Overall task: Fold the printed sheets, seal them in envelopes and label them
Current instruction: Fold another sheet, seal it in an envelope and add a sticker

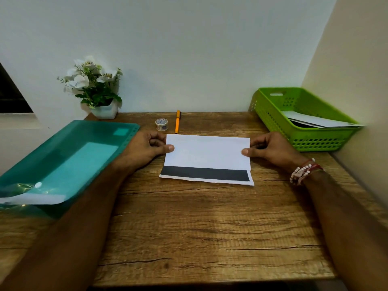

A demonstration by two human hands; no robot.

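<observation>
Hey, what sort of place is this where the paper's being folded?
Likely a small home or office desk in a wall corner: a wooden table, pen and tape beside the sheet, a green basket of papers, a teal folder.

- The sheet is white and lies 9 to 3. Its far part is folded toward 6, and a black printed band shows along the near edge.
- The tape roll is small and clear, at 11 o'clock from the sheet.
- The pen is orange, at the tape roll's 3 o'clock, lying 12 to 6.
</observation>
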